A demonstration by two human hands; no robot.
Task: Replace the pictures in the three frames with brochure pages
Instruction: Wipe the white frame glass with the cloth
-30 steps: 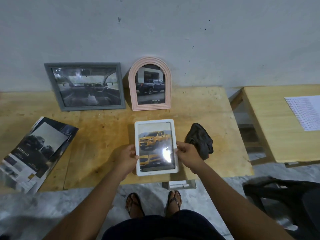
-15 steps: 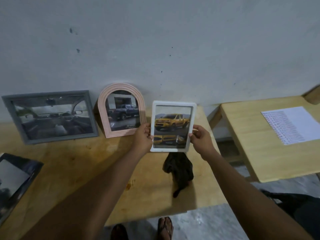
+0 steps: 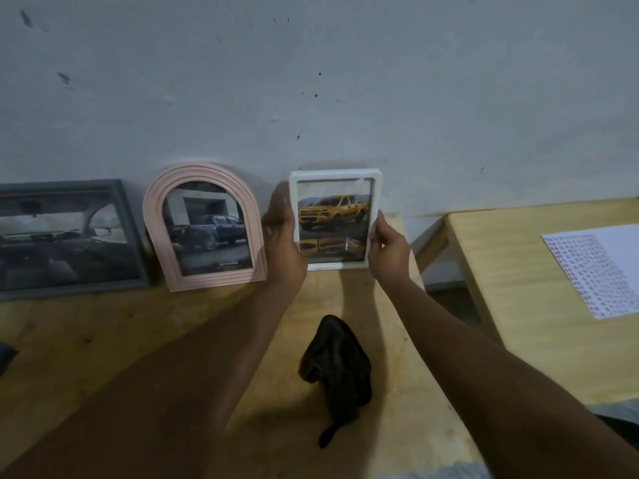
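Note:
A white rectangular frame (image 3: 333,176) showing a yellow pickup page stands upright against the wall at the back of the wooden table (image 3: 103,340). My left hand (image 3: 285,250) grips its left edge and my right hand (image 3: 387,250) pinches its right edge. To its left a pink arched frame (image 3: 204,172) with a dark pickup page leans on the wall. Further left stands a grey rectangular frame (image 3: 69,286) with a car interior page.
A crumpled black cloth (image 3: 337,368) lies on the table in front of the white frame. A second wooden table (image 3: 511,323) at the right carries a printed white sheet (image 3: 598,271). A gap separates the two tables.
Both hands carried the white frame from the table's near edge up and back to the wall, beside the pink frame. The camera view shifted right, and the brochure dropped out of sight.

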